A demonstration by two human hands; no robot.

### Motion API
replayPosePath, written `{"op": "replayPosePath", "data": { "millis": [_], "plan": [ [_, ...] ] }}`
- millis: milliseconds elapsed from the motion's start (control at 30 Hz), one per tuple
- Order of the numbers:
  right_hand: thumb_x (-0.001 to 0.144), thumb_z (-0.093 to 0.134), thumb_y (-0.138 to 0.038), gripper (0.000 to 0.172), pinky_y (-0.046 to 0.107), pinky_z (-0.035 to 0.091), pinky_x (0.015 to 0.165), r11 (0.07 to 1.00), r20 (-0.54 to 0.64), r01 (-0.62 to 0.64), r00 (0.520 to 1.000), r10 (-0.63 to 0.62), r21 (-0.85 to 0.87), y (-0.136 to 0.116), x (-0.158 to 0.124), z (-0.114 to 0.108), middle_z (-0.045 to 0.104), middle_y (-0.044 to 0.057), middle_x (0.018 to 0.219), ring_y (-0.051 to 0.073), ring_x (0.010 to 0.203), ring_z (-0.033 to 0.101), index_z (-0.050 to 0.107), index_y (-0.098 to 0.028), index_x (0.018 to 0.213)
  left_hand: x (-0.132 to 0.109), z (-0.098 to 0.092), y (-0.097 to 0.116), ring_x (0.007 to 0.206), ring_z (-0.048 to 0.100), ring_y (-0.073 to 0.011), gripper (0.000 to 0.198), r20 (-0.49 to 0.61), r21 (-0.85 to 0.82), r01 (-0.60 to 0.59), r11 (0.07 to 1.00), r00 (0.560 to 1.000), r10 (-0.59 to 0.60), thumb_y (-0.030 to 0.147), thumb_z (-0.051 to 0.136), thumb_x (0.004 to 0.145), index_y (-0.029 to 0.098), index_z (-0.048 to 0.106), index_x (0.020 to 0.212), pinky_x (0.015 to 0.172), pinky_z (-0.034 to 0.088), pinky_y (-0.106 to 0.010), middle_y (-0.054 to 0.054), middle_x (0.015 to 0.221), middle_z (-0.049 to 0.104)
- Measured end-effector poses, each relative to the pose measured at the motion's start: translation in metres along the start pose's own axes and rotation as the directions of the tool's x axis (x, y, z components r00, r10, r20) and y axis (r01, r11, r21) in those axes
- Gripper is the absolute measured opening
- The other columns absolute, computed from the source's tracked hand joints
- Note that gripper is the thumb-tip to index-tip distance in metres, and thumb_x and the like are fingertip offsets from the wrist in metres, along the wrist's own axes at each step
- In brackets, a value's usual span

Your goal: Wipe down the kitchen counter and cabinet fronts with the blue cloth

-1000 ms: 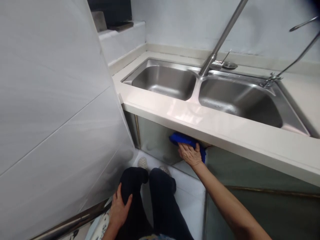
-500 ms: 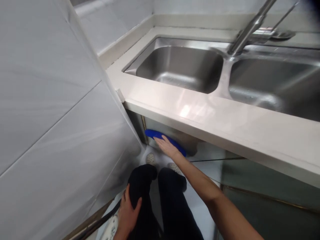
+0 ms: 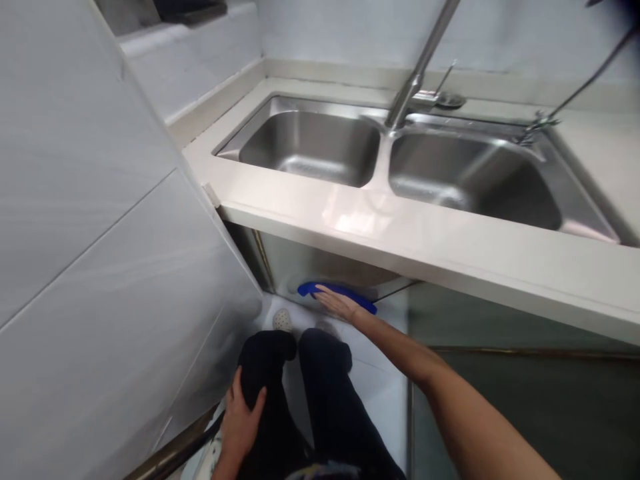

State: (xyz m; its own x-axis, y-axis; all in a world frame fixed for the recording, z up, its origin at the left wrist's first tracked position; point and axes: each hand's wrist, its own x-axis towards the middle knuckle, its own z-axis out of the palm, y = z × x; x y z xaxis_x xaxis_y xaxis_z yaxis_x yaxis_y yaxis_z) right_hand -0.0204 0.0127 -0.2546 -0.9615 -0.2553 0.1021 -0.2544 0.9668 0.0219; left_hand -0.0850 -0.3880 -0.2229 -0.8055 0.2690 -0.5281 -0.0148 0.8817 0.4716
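Note:
My right hand (image 3: 336, 303) lies with fingers stretched along a blue cloth (image 3: 354, 297), pressing it to the cabinet front (image 3: 295, 257) below the counter. The cloth is spread into a long, narrow shape, seen nearly edge-on from above. Low in the view, my left hand (image 3: 241, 420) rests on my left knee, its thumb and fingers apart and nothing in it. Dark trousers (image 3: 325, 387) cover my legs, and a light clog (image 3: 283, 320) with holes shows on the floor.
Above the cabinet runs a pale counter (image 3: 300, 207) with an overhanging front edge. A steel double-bowl sink (image 3: 385, 157) is set into it, with a tall faucet (image 3: 413, 83) behind. A white tiled wall (image 3: 125, 267) closes in on my left. A dark bar (image 3: 175, 453) lies low at left.
My right hand and the blue cloth have slid rightward along the cabinet front, away from the gold-edged strip. The view has turned right, showing more sink. My left hand stays on the knee.

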Motion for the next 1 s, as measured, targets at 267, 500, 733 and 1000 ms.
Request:
{"op": "replayPosePath", "data": {
  "millis": [267, 500, 733, 1000],
  "plan": [
    [0.077, 0.044, -0.005, 0.06, 0.039, 0.054, 0.105, 0.87, 0.095, 0.067, 0.995, -0.023, -0.488, 0.034, -0.076, -0.042, 0.07, 0.002, 0.136, 0.012, 0.123, 0.065, 0.074, -0.026, 0.124, 0.003, -0.004, -0.014, 0.144, 0.049, -0.0414, 0.089, 0.009, -0.01, 0.043, 0.999, 0.999, -0.043, 0.066, 0.036, 0.097, 0.02, 0.011, 0.168, 0.121, 0.04, -0.061, -0.021, 0.164, 0.034],
    [0.096, 0.049, -0.008, 0.047, 0.05, 0.028, 0.129, 0.918, -0.208, -0.303, 0.945, 0.254, -0.256, 0.041, -0.141, -0.061, 0.077, 0.007, 0.119, 0.018, 0.104, 0.068, 0.071, -0.021, 0.136, 0.012, -0.008, -0.037, 0.154, 0.037, -0.0322, 0.087, -0.023, -0.093, 0.0, 0.996, 1.0, -0.002, 0.061, 0.041, 0.096, 0.014, 0.019, 0.166, 0.129, 0.033, -0.049, -0.018, 0.166, 0.036],
    [0.099, 0.054, -0.021, 0.031, 0.052, 0.016, 0.13, 0.749, -0.475, -0.643, 0.715, 0.513, -0.159, 0.023, -0.156, -0.066, 0.076, 0.005, 0.097, 0.021, 0.089, 0.061, 0.079, -0.024, 0.117, 0.015, -0.011, -0.036, 0.153, 0.04, -0.0323, 0.084, -0.034, -0.077, 0.029, 0.997, 0.999, -0.031, 0.064, 0.037, 0.098, 0.016, 0.02, 0.165, 0.129, 0.034, -0.049, -0.018, 0.165, 0.038],
    [0.098, 0.055, -0.025, 0.024, 0.06, 0.021, 0.129, 0.63, -0.527, -0.75, 0.626, 0.575, -0.203, 0.019, -0.195, -0.08, 0.067, 0.006, 0.079, 0.024, 0.082, 0.055, 0.079, -0.022, 0.094, 0.018, -0.013, -0.035, 0.152, 0.041, -0.035, 0.09, -0.007, -0.054, 0.062, 0.997, 0.998, -0.063, 0.073, 0.032, 0.096, 0.018, 0.017, 0.166, 0.128, 0.034, -0.052, -0.017, 0.165, 0.037]
  ]
}}
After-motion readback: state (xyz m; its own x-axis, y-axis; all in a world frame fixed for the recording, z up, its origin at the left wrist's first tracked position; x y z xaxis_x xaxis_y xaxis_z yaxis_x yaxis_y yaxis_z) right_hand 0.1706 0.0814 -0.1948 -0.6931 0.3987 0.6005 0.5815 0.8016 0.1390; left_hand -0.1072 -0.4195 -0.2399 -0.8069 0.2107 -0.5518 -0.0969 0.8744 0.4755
